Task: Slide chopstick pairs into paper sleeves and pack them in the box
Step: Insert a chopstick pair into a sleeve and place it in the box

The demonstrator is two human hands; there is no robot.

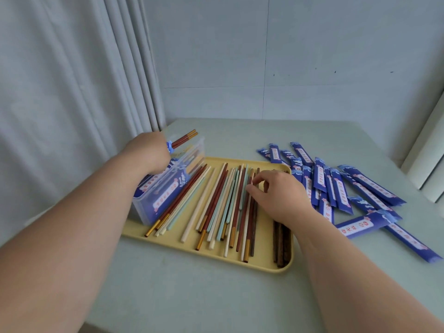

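My left hand [150, 152] holds a sleeved pair of red-brown chopsticks [185, 138] over the clear plastic box [153, 200]; the pair's gold-tipped ends stick out past the blue sleeve. The box stands on the left part of the yellow tray [264, 263] and holds several filled blue sleeves. Loose chopsticks [216, 203] in red-brown, cream, mint and dark wood lie across the tray. My right hand [276, 195] rests on them, its fingertips pinching a red-brown chopstick [248, 186] near the tray's far right. Empty blue paper sleeves [348, 188] lie in a pile right of the tray.
The tray sits on a pale green table [192, 296] pushed into a corner. A grey curtain [72, 80] hangs at the left, close behind the box. A white window frame [427, 159] stands at the right edge.
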